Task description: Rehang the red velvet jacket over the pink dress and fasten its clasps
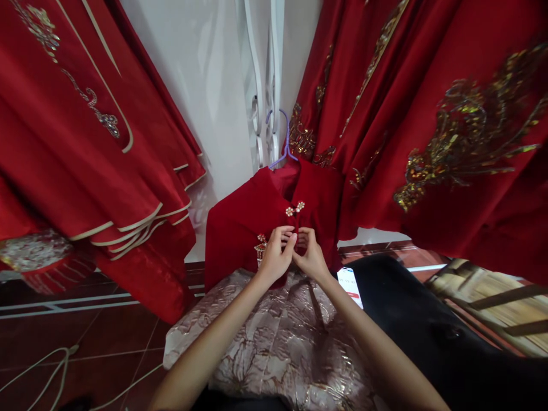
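A red velvet-like jacket (244, 211) on a purple hanger (286, 149) lies in front of me, its collar at the top. Two pearly flower-shaped fasteners (295, 209) sit on its front opening, just above my fingers. My left hand (277, 254) is closed at the left edge of that opening, thumb pressed toward the fingertips. Close beside it, my right hand (312, 257) pinches the right edge, and the thumbs almost meet. A beaded tassel ornament (260, 250) is next to my left hand. The exact bit of cloth between my fingertips is hidden.
Red garments with pale piping (128, 188) hang at left. A red garment with gold sequins (436, 148) hangs at right. Shiny patterned fabric (257, 342) covers my lap. A lit phone (350, 288) rests to the right. A pale cable (64, 365) crosses the tiled floor.
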Demonstrator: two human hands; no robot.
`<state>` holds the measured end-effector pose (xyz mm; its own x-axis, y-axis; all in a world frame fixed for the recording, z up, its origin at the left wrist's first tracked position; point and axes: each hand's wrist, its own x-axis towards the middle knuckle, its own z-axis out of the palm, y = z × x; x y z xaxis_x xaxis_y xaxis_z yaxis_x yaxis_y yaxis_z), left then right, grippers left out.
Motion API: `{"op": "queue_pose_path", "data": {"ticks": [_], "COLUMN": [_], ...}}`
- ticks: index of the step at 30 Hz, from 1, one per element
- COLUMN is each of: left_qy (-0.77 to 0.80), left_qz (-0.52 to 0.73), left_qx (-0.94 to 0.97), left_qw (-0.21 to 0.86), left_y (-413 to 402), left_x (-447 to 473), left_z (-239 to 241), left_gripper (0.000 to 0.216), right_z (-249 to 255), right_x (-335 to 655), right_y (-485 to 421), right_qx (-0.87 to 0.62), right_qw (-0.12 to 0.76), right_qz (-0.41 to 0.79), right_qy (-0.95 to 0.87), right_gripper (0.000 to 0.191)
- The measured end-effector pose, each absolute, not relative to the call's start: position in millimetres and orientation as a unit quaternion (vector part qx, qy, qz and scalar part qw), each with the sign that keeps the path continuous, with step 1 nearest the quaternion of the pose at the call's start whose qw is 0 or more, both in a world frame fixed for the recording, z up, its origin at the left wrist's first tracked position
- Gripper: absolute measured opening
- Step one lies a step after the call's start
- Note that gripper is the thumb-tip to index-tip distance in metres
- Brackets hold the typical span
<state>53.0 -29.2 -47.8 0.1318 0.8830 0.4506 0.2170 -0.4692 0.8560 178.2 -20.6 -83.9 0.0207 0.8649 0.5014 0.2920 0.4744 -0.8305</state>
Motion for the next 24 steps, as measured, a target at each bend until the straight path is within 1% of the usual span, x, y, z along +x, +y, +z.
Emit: {"op": "queue_pose_path", "data": {"ticks": [3,6,8,11,13,16,19,21,22,24], "left_qy": [0.414,0.4,0.372,0.333,0.325,0.349,0.365,0.358,0.358,0.383], "left_qz": [0.533,0.53,0.517,0.499,0.495,0.503,0.515,0.516,0.52,0.554], "left_qx": [0.674,0.699,0.731,0.771,0.775,0.73,0.639,0.579,0.552,0.495], "left_qw": [0.302,0.264,0.243,0.214,0.222,0.304,0.44,0.52,0.545,0.548], "left_y": [-33.6,-40.1,-44.6,-46.5,-42.2,-31.0,-29.9,-41.0,-49.4,-68.1], "left_x": [54.6,52.2,51.1,55.2,62.4,74.6,79.2,75.2,71.4,61.3], "left_z": [-50.5,-48.3,-45.1,-42.6,-43.6,-44.4,-37.0,-28.8,-25.2,-20.8], "left_gripper": [0.027,0.028,0.028,0.029,0.034,0.044,0.051,0.06,0.063,0.063], "right_z": [-76.2,-54.8,-34.3,-5.1,7.6,15.0,13.5,10.8,9.2,5.2], "right_x": [187.7,208.9,224.9,241.0,243.2,236.2,224.3,216.1,211.9,203.1], "right_y": [-22.8,-29.1,-37.3,-54.3,-65.7,-78.1,-84.0,-85.9,-86.6,-87.5], "right_qx": [-0.465,-0.466,-0.465,-0.465,-0.45,-0.421,-0.407,-0.403,-0.396,-0.37], "right_qw": [0.607,0.664,0.676,0.684,0.677,0.655,0.618,0.592,0.577,0.543], "right_qz": [0.267,0.257,0.261,0.238,0.229,0.232,0.257,0.282,0.301,0.35], "right_qy": [-0.587,-0.526,-0.509,-0.509,-0.535,-0.582,-0.622,-0.639,-0.648,-0.667], "right_gripper": [0.027,0.017,0.017,0.022,0.023,0.025,0.029,0.032,0.035,0.04]}}
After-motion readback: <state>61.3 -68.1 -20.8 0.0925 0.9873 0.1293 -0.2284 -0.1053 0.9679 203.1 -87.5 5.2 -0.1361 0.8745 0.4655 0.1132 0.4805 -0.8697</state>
